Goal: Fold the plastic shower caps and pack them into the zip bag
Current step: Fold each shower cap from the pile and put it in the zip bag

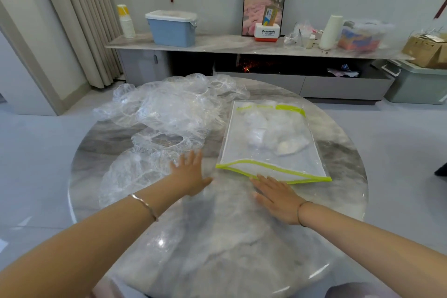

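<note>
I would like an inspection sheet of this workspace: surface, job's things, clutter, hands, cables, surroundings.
Surface: round glossy marble table, grey-veined.
Job's things: loose shower caps piled far left; green-edged zip bag at right, white folded bundles inside.
Clutter: nothing seen.
Hands: left hand and right hand lie flat, fingers straight; right one near the bag's front edge.
Cables: nothing seen.
Surroundings: sideboard with blue box and framed picture.

Bright, even light with hardly any shadows; pale glare streaks the glossy desk, edges bow outward, details slightly blurred.
</note>
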The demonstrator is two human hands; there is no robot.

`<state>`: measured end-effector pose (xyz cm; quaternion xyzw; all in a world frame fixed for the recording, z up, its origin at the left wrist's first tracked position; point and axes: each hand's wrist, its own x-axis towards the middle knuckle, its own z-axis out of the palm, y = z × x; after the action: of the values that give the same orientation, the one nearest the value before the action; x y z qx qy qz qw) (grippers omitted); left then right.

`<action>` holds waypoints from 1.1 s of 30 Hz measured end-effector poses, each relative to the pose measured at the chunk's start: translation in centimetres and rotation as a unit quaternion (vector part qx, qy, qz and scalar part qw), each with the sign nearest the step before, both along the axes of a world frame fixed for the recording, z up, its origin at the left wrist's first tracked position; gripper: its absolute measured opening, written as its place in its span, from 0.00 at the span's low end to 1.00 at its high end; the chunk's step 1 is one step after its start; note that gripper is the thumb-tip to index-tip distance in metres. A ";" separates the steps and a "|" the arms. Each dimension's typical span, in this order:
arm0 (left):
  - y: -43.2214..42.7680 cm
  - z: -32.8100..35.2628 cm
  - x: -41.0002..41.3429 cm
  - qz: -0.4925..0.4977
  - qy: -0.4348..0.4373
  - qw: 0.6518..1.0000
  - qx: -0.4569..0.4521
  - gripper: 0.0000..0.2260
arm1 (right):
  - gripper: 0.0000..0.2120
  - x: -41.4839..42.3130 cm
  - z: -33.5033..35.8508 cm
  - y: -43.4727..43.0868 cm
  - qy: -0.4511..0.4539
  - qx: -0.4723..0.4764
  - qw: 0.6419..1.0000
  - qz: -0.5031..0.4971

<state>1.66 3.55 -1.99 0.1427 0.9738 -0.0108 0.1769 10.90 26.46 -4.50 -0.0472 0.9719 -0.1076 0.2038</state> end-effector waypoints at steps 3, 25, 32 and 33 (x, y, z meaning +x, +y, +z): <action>-3.4 -1.4 1.3 0.046 -0.040 0.998 -0.033 0.37 | 0.26 -0.1 -0.6 -0.4 0.035 -0.007 0.999 0.016; -6.6 -3.2 5.2 -0.158 0.134 0.964 0.166 0.40 | 0.26 1.3 -0.3 -4.6 0.200 -0.031 0.964 0.173; -5.9 -4.1 5.2 -0.124 0.096 0.981 0.118 0.26 | 0.27 0.7 -0.2 -4.9 0.231 -0.041 0.959 0.159; -5.7 -4.2 5.1 -0.117 0.111 0.977 0.136 0.20 | 0.27 0.6 -0.2 -4.9 0.234 -0.041 0.958 0.159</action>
<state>6.77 -2.19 -6.15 0.2765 0.9562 0.0856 0.0442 11.52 21.54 -4.73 -0.2334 0.9671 -0.0995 -0.0167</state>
